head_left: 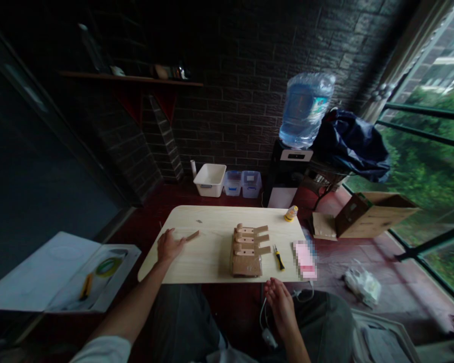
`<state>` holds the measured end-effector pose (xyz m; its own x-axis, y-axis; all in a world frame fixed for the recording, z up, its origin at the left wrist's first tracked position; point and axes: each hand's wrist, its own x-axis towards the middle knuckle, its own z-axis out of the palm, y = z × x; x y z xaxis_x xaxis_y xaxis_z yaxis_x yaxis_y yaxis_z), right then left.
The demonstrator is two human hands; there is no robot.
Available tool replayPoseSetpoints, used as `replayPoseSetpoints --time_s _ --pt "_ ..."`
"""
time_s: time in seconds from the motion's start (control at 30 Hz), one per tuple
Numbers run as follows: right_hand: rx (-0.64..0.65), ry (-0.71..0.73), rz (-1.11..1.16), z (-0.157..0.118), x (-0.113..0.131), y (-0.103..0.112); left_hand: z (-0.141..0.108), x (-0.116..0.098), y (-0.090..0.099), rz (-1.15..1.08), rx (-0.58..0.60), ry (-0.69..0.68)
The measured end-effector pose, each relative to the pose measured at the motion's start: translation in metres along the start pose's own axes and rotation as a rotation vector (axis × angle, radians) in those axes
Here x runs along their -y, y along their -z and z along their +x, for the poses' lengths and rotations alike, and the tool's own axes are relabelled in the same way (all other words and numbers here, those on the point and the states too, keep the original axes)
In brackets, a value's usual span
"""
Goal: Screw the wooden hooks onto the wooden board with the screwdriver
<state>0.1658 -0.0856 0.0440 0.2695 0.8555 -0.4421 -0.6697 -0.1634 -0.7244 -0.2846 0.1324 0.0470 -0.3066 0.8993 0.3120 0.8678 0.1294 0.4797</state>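
Over the left part of the table, my left hand [169, 245] has its fingertips at the near end of a small flat wooden strip [192, 236], which points to the right. My right hand [281, 302] is off the table's front edge, above my lap, with its fingers curled together; anything inside them is hidden. Between the hands, a brown cardboard block [247, 265] sits on the table. Across its top lie three similar wooden pieces [247, 239], each with dark holes, a rounded left end and a flat strip slanting out to the right.
On the pale table [212, 267] are a yellow-black screwdriver [279, 259], a yellow-capped bottle [291, 214] and a pixelated pink object [304, 258]. An open white case [102, 282] stands left. A white cable [267, 330] hangs by my right hand. Bins [211, 181] stand behind.
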Motion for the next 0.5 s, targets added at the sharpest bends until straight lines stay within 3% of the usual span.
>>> replayPoseSetpoints --time_s 0.1,0.5 --pt "0.011 -0.016 0.009 -0.003 0.001 -0.001 -0.002 0.016 -0.004 -0.035 0.108 0.055" --pt "0.024 0.047 -0.153 0.005 0.008 -0.013 -0.028 0.016 -0.002 -0.210 0.124 0.104"
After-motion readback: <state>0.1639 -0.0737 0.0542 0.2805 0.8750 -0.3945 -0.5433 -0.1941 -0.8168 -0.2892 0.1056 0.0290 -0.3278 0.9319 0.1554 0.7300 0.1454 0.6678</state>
